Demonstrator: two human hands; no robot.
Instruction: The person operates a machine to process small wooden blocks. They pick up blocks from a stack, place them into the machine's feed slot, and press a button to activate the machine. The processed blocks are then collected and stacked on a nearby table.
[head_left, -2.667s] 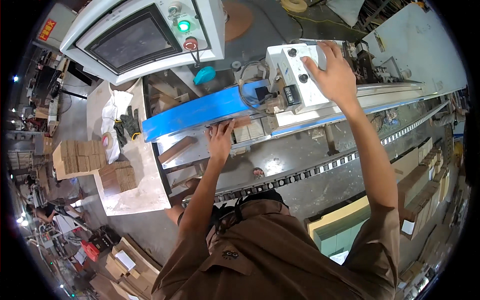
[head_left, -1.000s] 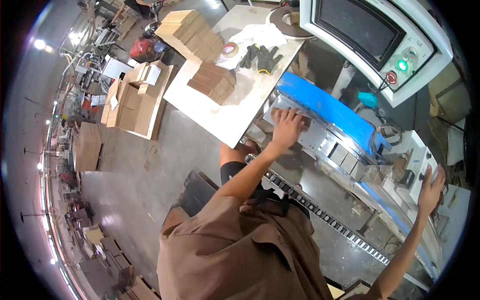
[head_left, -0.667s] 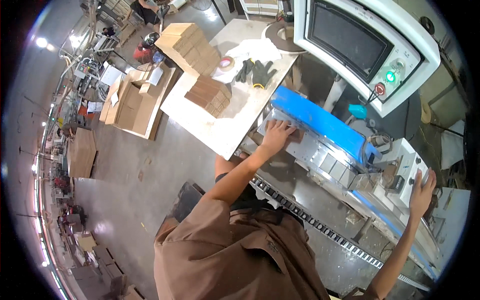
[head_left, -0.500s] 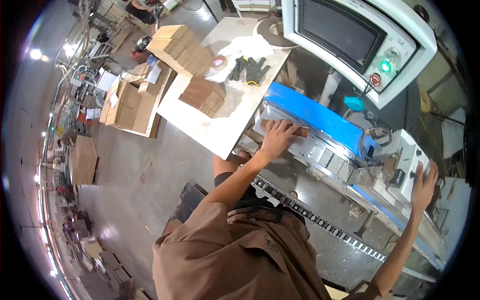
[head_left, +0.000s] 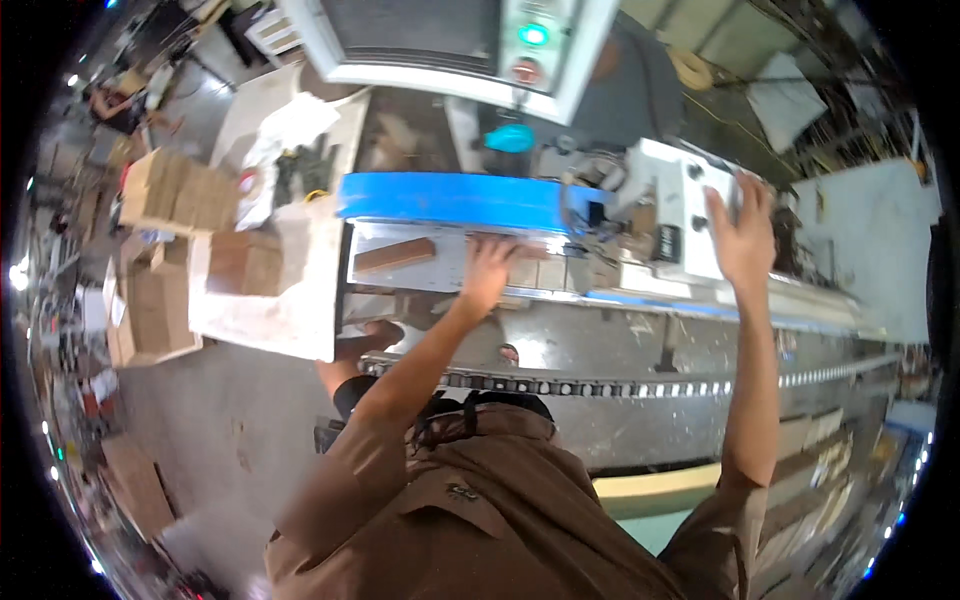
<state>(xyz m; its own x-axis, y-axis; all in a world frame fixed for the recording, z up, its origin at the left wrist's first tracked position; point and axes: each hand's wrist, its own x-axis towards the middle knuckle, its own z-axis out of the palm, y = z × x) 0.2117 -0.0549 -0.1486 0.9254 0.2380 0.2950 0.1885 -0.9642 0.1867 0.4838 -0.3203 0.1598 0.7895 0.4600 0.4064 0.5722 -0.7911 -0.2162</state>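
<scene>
On the metal bed point(head_left: 440, 272) of a machine with a long blue cover point(head_left: 455, 198), a brown wooden strip point(head_left: 395, 257) lies slightly slanted. To the right of that strip, my left hand point(head_left: 485, 272) rests over the bed with its fingers stretched forward and a little blurred. Whether anything lies under those fingertips I cannot make out. My right hand point(head_left: 745, 235) is at the right side of a white control box point(head_left: 690, 210) with black knobs, fingers extended and apart, holding nothing.
Left of the machine, a pale table point(head_left: 265, 320) bears a stack of brown pieces point(head_left: 245, 263), dark gloves point(head_left: 298, 172) and white cloth. Cardboard-coloured stacks point(head_left: 178, 190) stand beyond. A monitor housing point(head_left: 450, 85) hangs ahead. A cable chain point(head_left: 560, 388) runs in front of me.
My view has swung to the right. My left hand has let go of the wooden strip and shifted right along the bed. My right hand stays by the control box.
</scene>
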